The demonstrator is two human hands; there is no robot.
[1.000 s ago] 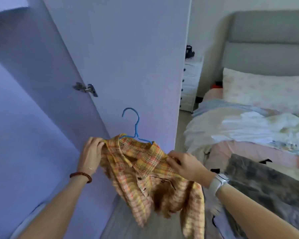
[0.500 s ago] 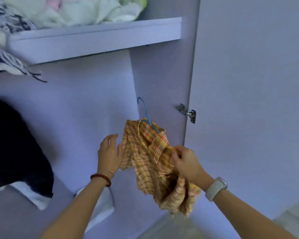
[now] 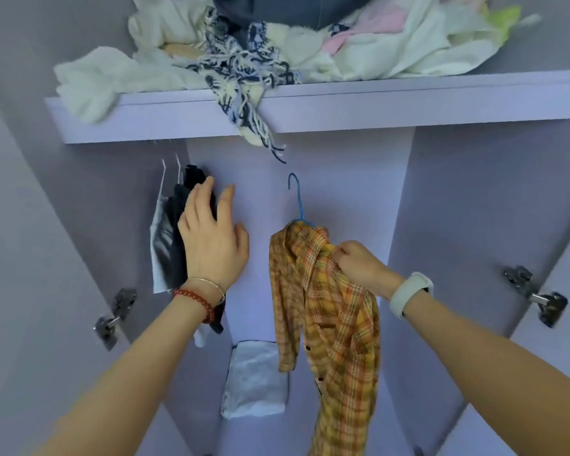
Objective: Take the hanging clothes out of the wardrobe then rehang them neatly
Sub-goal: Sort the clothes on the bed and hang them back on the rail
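Right grip (image 3: 352, 261) pinches the plaid shirt (image 3: 329, 307) at its collar — left hand (image 3: 211, 238) open.
Blue hanger (image 3: 297, 199) hook points straight up from the grip — the rail is hidden under the shelf (image 3: 343, 110).

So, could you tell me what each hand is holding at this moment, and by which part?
The right hand grips the plaid shirt by its bunched collar, just below the blue hanger. The left hand holds nothing; its straight fingers reach toward the dark hanging clothes.

Rail hidden behind shelf (image 3: 310, 106). Blue hanger (image 3: 297, 200) buried in plaid shirt (image 3: 336, 317) below its neck. Shirt hem cut off at bottom edge. Dark hanging clothes (image 3: 175, 225) partly covered by left hand (image 3: 211, 238). Clothes pile (image 3: 277, 37) cropped at top.
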